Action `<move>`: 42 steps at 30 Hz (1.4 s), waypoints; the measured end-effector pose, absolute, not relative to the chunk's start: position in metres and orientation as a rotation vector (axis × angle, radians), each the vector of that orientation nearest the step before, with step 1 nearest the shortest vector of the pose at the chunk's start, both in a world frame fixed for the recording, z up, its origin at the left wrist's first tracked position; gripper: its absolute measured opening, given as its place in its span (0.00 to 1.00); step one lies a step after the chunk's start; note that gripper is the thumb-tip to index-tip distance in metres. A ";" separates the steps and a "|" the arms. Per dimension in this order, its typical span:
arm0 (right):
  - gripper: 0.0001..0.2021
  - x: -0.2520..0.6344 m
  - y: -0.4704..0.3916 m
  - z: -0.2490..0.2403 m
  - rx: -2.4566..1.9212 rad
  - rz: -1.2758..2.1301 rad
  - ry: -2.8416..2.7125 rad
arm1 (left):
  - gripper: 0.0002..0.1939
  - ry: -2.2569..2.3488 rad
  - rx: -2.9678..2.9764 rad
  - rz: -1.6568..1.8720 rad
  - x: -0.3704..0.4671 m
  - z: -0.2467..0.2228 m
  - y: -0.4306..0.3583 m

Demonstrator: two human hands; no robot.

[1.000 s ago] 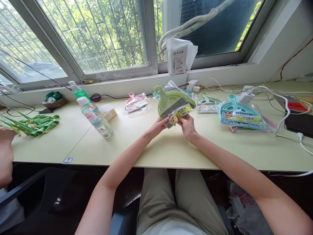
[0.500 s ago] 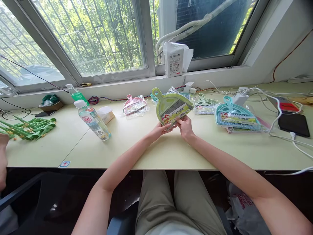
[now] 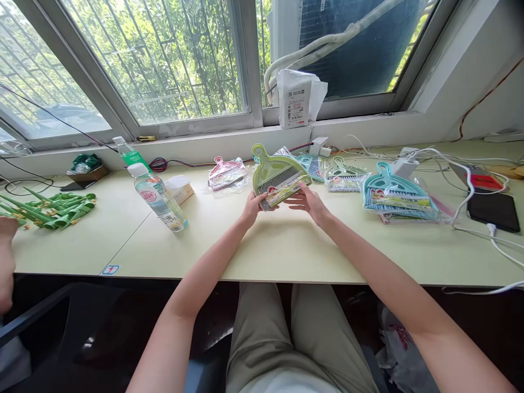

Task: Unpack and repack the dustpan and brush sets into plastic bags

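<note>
A small green dustpan and brush set [image 3: 278,174], with a printed label strip across its bristles, is held tilted above the desk, handle up and to the left. My left hand [image 3: 252,210] grips its lower left corner, thumb over the label. At the lower right edge is my right hand [image 3: 309,203], its thumb on the front and its fingers spread loosely beneath. Behind lie a bagged pink dustpan set [image 3: 226,173], a bagged blue one [image 3: 313,166] partly hidden, and a bagged green one [image 3: 344,174]. To the right, a turquoise dustpan set [image 3: 395,191] tops a small pile.
Left of me stand two plastic bottles [image 3: 158,196] and a tissue box [image 3: 180,190]. Green leaf-like pieces [image 3: 53,207] lie farther left, near another person's hand [image 3: 6,245]. White cables [image 3: 462,164] and a black phone [image 3: 493,210] occupy the right side.
The green dustpan set has turned slightly and shifted left. My left hand has moved up its left corner; my right hand's fingers have loosened and spread.
</note>
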State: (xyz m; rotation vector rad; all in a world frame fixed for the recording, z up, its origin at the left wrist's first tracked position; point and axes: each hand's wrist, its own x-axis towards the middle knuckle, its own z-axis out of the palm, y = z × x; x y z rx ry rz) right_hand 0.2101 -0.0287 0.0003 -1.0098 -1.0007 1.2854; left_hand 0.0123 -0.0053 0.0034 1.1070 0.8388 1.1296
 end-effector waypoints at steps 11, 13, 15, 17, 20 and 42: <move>0.10 0.248 -0.018 -0.007 -1.150 -0.115 -1.946 | 0.15 0.848 0.936 1.116 -0.010 0.009 0.006; 0.07 0.247 -0.020 -0.006 -1.149 -0.167 -1.869 | 0.14 0.821 0.976 1.070 -0.011 0.010 0.004; 0.09 0.245 -0.023 -0.003 -1.147 -0.199 -1.762 | 0.13 0.797 1.023 0.977 -0.012 0.011 0.002; 0.10 0.242 -0.026 0.000 -1.142 -0.196 -1.718 | 0.11 0.783 1.055 0.862 -0.012 0.011 0.000; 0.11 0.237 -0.029 0.001 -1.147 -0.135 -1.708 | 0.11 0.798 1.075 0.732 -0.012 0.009 -0.002; 0.27 0.244 -0.007 -0.021 -1.027 0.941 -0.888 | 0.51 0.852 1.387 1.004 0.012 0.006 -0.016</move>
